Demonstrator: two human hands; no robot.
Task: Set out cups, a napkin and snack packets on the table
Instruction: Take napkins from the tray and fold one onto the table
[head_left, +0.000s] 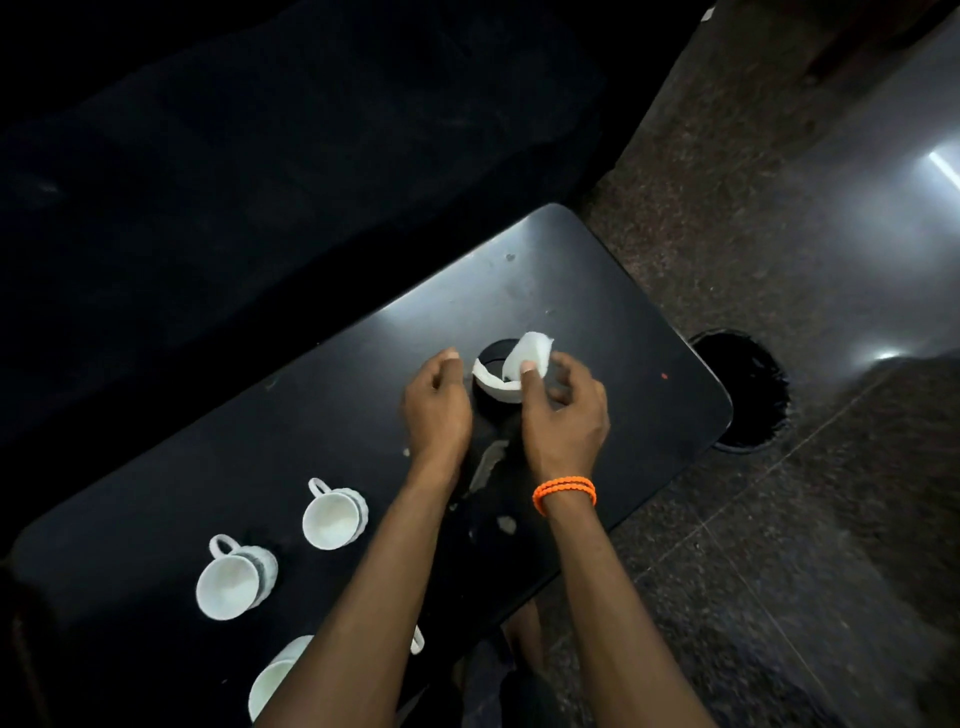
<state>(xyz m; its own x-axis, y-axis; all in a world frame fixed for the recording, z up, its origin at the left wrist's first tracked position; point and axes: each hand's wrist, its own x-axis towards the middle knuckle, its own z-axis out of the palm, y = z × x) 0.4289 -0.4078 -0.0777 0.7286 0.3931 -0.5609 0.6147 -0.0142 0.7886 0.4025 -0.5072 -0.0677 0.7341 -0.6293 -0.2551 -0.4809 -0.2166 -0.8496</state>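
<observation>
Napkin step: right hand (563, 410) pinches the white napkin (527, 358) over what looks like a dark holder (496, 402) mid-table, left hand (436, 410) loosely curled, empty; next, tuck it in.

White napkin (525, 359) tucked in a dark round holder (497, 400), three white cups (335, 514) upright — black table (623, 322)

worktop (597, 291): black, smooth, glossy | cups (332, 519): white glazed ceramic | napkin (524, 358): white soft paper | floor (727, 208): speckled polished stone
</observation>
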